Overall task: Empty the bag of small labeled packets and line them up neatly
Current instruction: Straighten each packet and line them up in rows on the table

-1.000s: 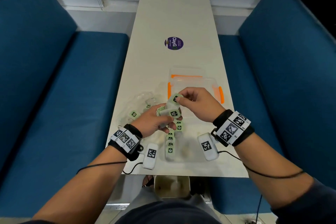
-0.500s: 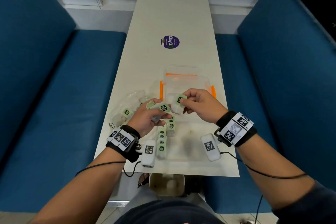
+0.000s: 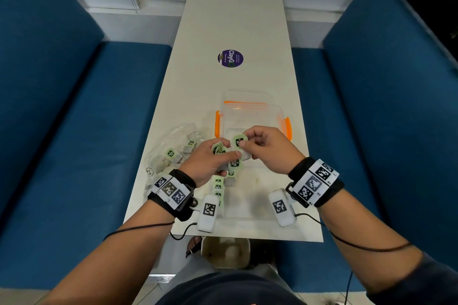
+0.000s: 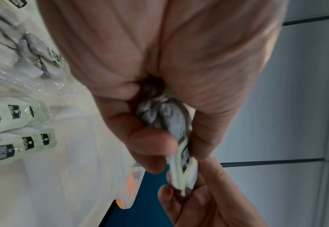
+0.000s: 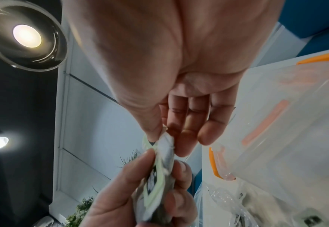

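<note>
My left hand (image 3: 218,156) grips a bunch of small packets with pale green labels (image 3: 219,149) above the near middle of the white table (image 3: 235,22). My right hand (image 3: 250,142) pinches one packet (image 3: 239,142) at the bunch's right edge. In the left wrist view the bunch of packets (image 4: 167,122) sits in my curled fingers (image 4: 151,147). The right wrist view shows my thumb and forefinger on the packet (image 5: 166,147). A row of packets (image 3: 218,188) lies on the table under my left hand. The clear bag (image 3: 173,153), with several packets inside, lies to the left.
A clear tub with orange clips (image 3: 250,116) stands just beyond my hands. A purple round sticker (image 3: 231,58) marks the table's middle. Blue benches (image 3: 62,106) run along both sides. White tags with black codes hang from both wrists near the table's front edge.
Both hands have stayed together over the table. The right hand has shifted its pinch on one packet at the edge of the bunch, which is now turned more upright.
</note>
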